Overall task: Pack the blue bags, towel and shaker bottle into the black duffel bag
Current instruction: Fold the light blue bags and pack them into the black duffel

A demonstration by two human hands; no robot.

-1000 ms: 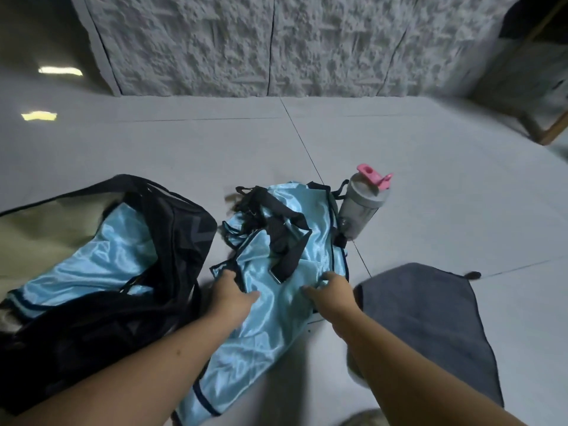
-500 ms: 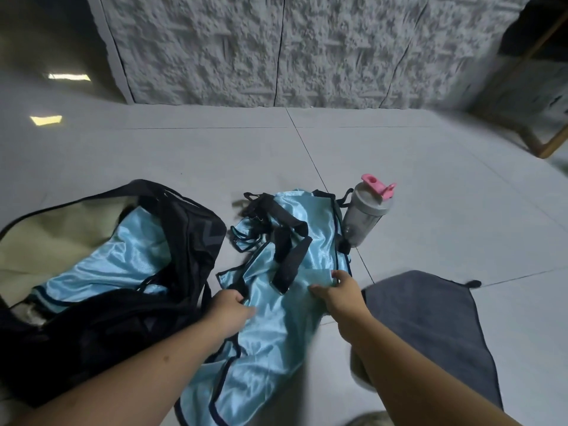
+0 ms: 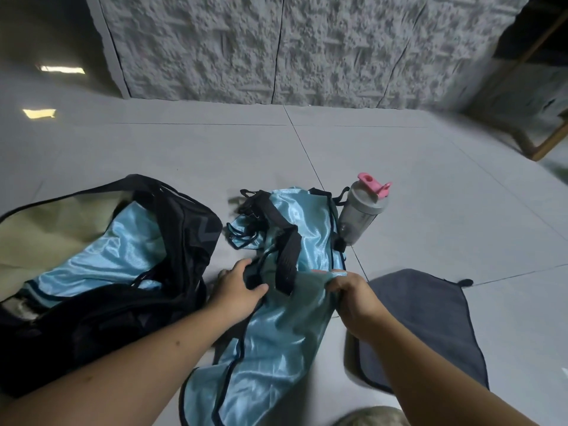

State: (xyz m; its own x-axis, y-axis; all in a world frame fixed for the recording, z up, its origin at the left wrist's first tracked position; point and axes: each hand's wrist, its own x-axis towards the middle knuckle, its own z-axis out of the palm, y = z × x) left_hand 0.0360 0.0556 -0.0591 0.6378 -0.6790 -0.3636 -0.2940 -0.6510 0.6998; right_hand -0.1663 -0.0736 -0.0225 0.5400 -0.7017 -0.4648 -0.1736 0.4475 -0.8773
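A shiny light-blue bag (image 3: 276,333) with black straps lies on the floor in front of me. My left hand (image 3: 238,287) grips its left edge near a black strap. My right hand (image 3: 350,290) pinches its right edge, lifting a fold of fabric. The black duffel bag (image 3: 184,229) sits open at the left, with another blue bag (image 3: 101,259) inside on its pale lining. A grey shaker bottle (image 3: 359,216) with a pink lid stands just beyond the blue bag's far right corner. A dark grey towel (image 3: 430,321) lies flat to the right, under my right forearm.
The floor (image 3: 445,186) is pale grey tile. A rough white textured wall (image 3: 307,47) runs along the back. A wooden furniture leg (image 3: 550,142) stands at the far right. Something camouflage-patterned (image 3: 368,418) shows at the bottom edge.
Both hands have gathered the blue bag's edges and drawn the fabric up and toward me; the right hand now holds a raised fold. The view has tilted up slightly.
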